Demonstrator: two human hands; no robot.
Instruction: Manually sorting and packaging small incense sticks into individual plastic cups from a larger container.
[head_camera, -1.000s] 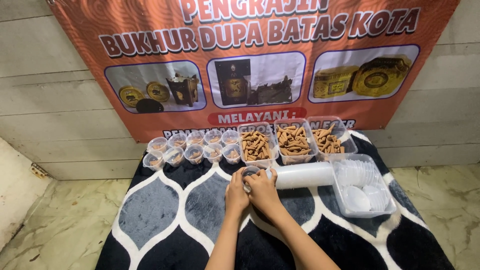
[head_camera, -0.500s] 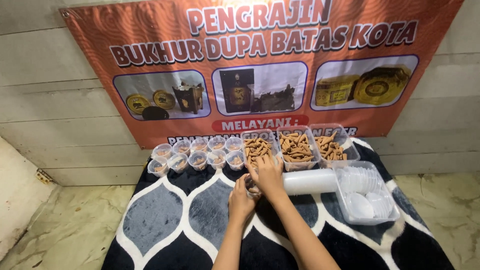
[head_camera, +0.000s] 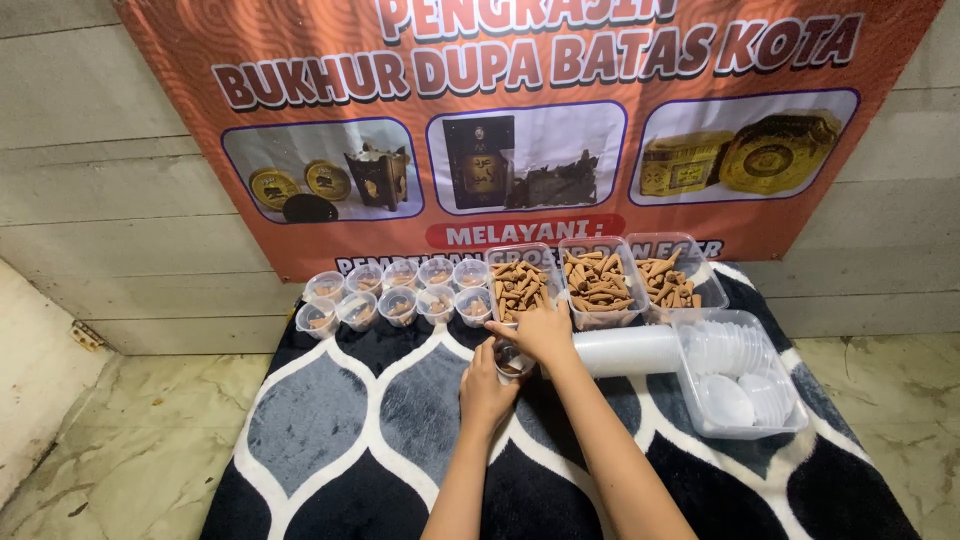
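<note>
At frame centre, the left hand grips a small clear cup; the right hand pinches brown cones over it.

Both forearms are bare with no sleeves in view, and the left hand and right hand wear no gloves, rings, watch or bracelets that can be made out.

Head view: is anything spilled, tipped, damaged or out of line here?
Nothing is spilled or broken. The one thing off upright is the stack of clear cups, lying on its side on the patterned blanket beside the tub of lids. The small filled cups stand in two tidy rows.
</note>
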